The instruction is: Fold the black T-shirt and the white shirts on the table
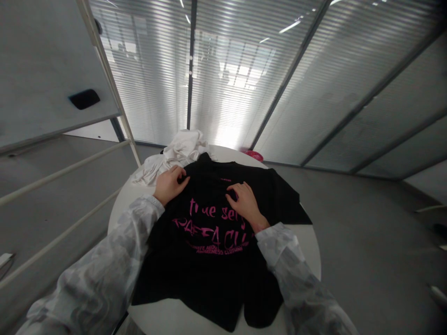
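A black T-shirt (209, 279) with pink lettering lies spread on a round white table (310, 246), its neck end facing away from me. My left hand (170, 184) is over the shirt's upper left part, near the shoulder. Its fingers are bent, and a gap shows between thumb and forefinger. Over the chest print is my right hand (244, 201), thumb and fingers apart and nothing between them. Whether either hand's fingertips touch the cloth I cannot tell. The shirt's right sleeve (295, 209) lies out towards the table's right edge, and its lower hem is uneven.
Crumpled white cloth (185, 149) is heaped at the table's far left. Something pink and mesh-like (254, 155) shows beyond the far edge. A whiteboard on a white frame (131, 139) stands to the left. Glass panels with blinds (223, 93) rise behind the table.
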The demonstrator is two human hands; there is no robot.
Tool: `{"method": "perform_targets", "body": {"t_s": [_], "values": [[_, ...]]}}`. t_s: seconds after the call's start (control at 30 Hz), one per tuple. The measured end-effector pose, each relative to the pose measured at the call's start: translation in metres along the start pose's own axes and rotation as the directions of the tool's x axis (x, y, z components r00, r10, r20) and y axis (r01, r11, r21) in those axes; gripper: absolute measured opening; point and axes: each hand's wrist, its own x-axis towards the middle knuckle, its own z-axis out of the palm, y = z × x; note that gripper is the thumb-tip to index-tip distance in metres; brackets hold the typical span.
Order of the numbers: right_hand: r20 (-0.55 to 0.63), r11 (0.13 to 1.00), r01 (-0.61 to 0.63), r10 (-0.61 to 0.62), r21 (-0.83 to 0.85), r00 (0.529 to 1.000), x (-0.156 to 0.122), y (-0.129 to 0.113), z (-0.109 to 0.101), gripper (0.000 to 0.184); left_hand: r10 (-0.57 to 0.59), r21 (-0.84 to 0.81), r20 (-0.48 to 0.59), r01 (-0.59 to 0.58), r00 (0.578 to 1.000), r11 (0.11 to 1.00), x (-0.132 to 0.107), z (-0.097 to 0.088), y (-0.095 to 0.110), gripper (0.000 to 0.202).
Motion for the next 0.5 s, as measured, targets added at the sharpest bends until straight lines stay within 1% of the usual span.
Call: {"method": "perform_targets", "body": {"t_s": [0.03, 0.07, 0.13, 0.17, 0.23, 0.33, 0.4, 0.5], "values": [[0.001, 1.000, 0.003, -0.003, 0.004, 1.000, 0.0001, 0.0003, 0.0002, 0.013, 0.088, -0.037, 0.031, -0.087, 0.996, 0.996, 0.0003, -0.0004, -0.0001, 0.025], [0.003, 1.000, 0.006, -0.006, 0.008, 1.000, 0.0002, 0.0006, 0.0001, 0.015, 0.177, -0.077, 0.069, -0.172, 0.982, 0.982, 0.0005, -0.0009, 0.0002, 0.027], [0.010, 1.000, 0.009, -0.009, 0.009, 1.000, 0.0005, 0.0009, -0.0005, 0.019, 0.326, -0.157, 0.157, -0.302, 0.932, 0.940, 0.0006, -0.0024, 0.0018, 0.031], [0.016, 1.000, 0.008, -0.008, 0.008, 1.000, 0.0007, 0.0009, -0.0009, 0.020, 0.373, -0.192, 0.195, -0.338, 0.907, 0.921, 0.0004, -0.0033, 0.0028, 0.033], [0.028, 1.000, 0.003, -0.003, 0.002, 1.000, 0.0010, 0.0009, -0.0018, 0.022, 0.421, -0.244, 0.258, -0.363, 0.870, 0.899, -0.0001, -0.0049, 0.0046, 0.037], [0.039, 1.000, -0.016, 0.017, -0.011, 0.999, 0.0012, 0.0003, -0.0031, 0.020, 0.439, -0.305, 0.333, -0.345, 0.835, 0.888, -0.0009, -0.0061, 0.0045, 0.039], [0.039, 0.999, -0.028, 0.029, -0.017, 0.999, 0.0009, -0.0004, -0.0041, 0.020, 0.438, -0.339, 0.373, -0.319, 0.818, 0.885, -0.0009, -0.0057, 0.0028, 0.036], [0.025, 0.999, -0.038, 0.039, -0.018, 0.999, 0.0005, -0.0012, -0.0051, 0.022, 0.430, -0.357, 0.393, -0.296, 0.813, 0.886, -0.0007, -0.0044, 0.0013, 0.027]]}}
